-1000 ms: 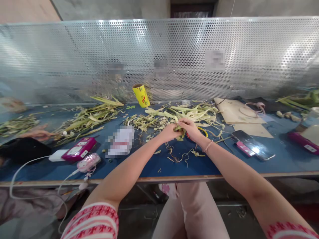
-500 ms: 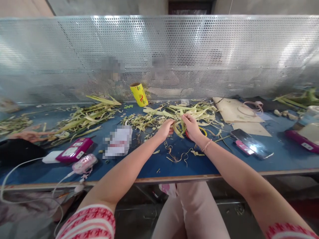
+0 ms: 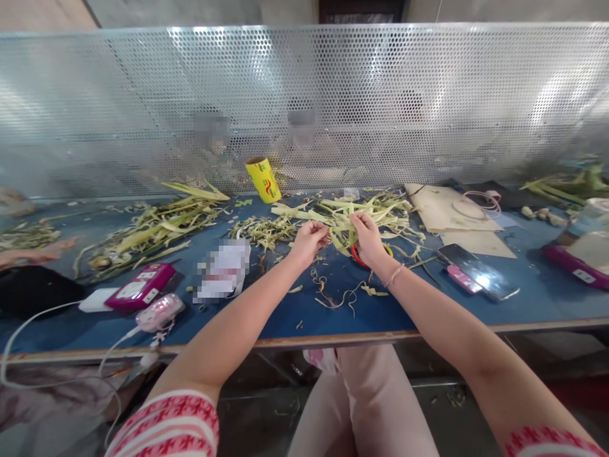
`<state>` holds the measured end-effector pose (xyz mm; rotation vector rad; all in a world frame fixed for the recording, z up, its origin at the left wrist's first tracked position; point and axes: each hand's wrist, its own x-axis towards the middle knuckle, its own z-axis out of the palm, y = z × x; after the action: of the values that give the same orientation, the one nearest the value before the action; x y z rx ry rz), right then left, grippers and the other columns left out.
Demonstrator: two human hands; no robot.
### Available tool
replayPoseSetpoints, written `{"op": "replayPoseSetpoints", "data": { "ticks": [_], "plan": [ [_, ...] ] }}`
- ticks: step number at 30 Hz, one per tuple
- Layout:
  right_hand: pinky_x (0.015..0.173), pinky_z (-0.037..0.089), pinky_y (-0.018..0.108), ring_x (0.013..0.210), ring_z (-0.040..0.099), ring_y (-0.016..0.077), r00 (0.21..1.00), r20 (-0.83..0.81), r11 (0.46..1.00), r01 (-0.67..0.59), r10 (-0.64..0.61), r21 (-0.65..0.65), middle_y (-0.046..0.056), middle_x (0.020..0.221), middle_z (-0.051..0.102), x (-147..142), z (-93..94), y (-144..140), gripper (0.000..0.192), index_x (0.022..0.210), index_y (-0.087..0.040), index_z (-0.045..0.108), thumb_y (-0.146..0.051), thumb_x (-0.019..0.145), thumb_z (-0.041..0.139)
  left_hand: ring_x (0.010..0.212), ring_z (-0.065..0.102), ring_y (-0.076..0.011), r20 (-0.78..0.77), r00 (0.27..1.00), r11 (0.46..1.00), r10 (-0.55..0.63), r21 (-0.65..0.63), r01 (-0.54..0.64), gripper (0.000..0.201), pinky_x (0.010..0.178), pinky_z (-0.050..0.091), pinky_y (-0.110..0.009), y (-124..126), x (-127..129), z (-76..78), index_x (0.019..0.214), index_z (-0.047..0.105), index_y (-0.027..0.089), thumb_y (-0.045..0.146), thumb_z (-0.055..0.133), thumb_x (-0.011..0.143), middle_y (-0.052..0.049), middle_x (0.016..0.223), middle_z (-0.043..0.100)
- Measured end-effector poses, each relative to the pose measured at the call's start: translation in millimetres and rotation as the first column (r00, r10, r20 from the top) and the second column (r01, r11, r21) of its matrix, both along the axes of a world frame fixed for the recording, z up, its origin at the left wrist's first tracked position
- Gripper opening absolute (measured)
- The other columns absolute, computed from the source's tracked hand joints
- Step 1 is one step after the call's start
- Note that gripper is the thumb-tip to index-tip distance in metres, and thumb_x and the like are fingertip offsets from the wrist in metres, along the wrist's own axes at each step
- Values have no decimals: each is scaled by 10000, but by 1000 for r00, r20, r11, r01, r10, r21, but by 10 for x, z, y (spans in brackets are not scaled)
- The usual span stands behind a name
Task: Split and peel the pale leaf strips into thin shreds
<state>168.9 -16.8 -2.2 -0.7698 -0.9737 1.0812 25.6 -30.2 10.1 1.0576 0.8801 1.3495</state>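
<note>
Both hands meet over the blue table (image 3: 428, 304): the left hand (image 3: 309, 240) and right hand (image 3: 366, 235) each pinch pale green leaf strips (image 3: 340, 233), pulled from the heap just behind them, near the yellow tube (image 3: 262, 179); a phone (image 3: 478, 271) lies to the right

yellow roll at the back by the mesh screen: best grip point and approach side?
Grip the yellow roll across its mid-body, coming from the front, the person's side. It is a tube tilted with its open end up and away, and the perforated screen close behind blocks a rear approach. Leaf strips lie lower left.
</note>
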Motion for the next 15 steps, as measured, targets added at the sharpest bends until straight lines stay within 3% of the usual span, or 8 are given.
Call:
{"op": "replayPoseSetpoints", "data": {
  "ticks": [7,15],
  "plan": [
    [409,333,181,454,386,46,997,-79,998,-20,16,-61,-97,574,413,46,13,25,285,725,-224,496,-406,678,709,586,593,-74,80,986,988,148,33,-151,160,628,455,-203,77,-84,29,691,536,155,90,672,637,50,592,597],
    [468,355,191,522,423,60,1000,-16,999,28,-27,21,-78,608,442,-9,-76,86,272,729,-223,518,-440,699,679,623,629,-76,296,955,972,-19,-216,87,68,683,513,-210,-32,72,48,741,607,129,123,673,758,-11,661,660]
  ]
}}
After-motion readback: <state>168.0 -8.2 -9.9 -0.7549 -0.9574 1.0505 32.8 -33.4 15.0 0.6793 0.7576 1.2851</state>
